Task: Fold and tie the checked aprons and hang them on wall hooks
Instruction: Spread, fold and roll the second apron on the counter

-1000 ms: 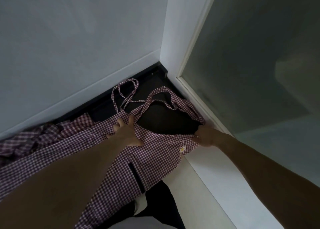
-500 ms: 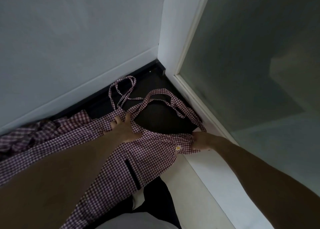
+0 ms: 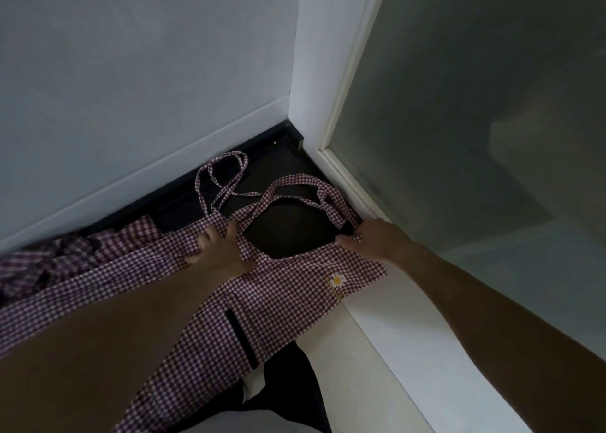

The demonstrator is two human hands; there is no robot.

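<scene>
A: From the head view first. See the checked apron (image 3: 288, 288)? Where now?

B: Down on the dark floor (image 3: 288, 232), in the corner between the wall (image 3: 131, 88) and the glass door (image 3: 459, 137). Spread out with the top end away from us, neck loop (image 3: 295, 183) and tie strap (image 3: 223, 170) flopped past it.

A: And the left hand (image 3: 219, 252)?

B: Laid on the left top corner, fingers spread wide and pressing the cloth down. Holding nothing inside it.

A: And the right hand (image 3: 370, 239)?

B: Sitting on the right top corner, where the loop starts. Seen only from the back, with the fingers tucked under. Can't tell if pinching or just pressing.

A: Anything different from a second ago?

B: Yes, a little. Both hands pulled back a bit from the corner, and the cloth pulled with them. Top edge drawn tighter between them now. Little daisy (image 3: 336, 280) lying flat and easy to see.

A: So what does that mean for the job?

B: Probably smoothing and lining up, getting ready for the first fold. No fold made yet, no knot tied yet.

A: Anything else to do?

B: Another checked heap (image 3: 65, 255) bunched up on the left. No hooks to be seen from here, so hanging looks a long way off.
</scene>
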